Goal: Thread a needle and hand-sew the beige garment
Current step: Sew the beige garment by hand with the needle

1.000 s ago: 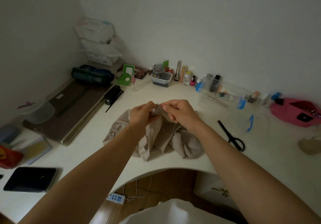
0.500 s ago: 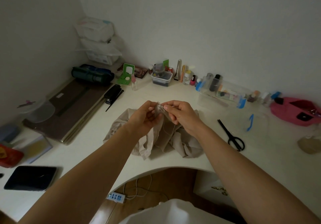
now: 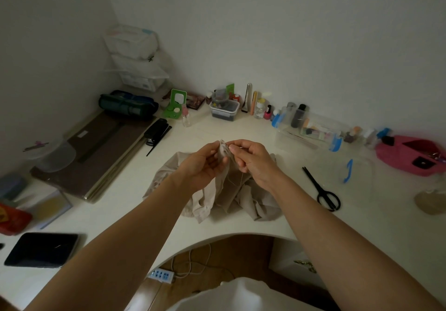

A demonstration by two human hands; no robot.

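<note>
The beige garment (image 3: 217, 195) lies crumpled on the white desk in front of me, with one fold lifted up between both hands. My left hand (image 3: 202, 163) pinches that raised fold from the left. My right hand (image 3: 251, 158) pinches at the top of the same fold from the right, fingers curled. A thin pale thread (image 3: 237, 180) hangs from under my right hand onto the cloth. The needle itself is too small to make out.
Black scissors (image 3: 324, 190) lie to the right of the garment. A clear box (image 3: 311, 132) of small bottles and a pink pouch (image 3: 410, 154) sit at the back right. A black stapler (image 3: 156, 131), dark boards (image 3: 96, 151) and a dark tablet (image 3: 42, 249) are on the left.
Both hands stayed on the raised fold. The right hand's fingertips shifted slightly left toward the top of the fold, and the hands drew a little closer.
</note>
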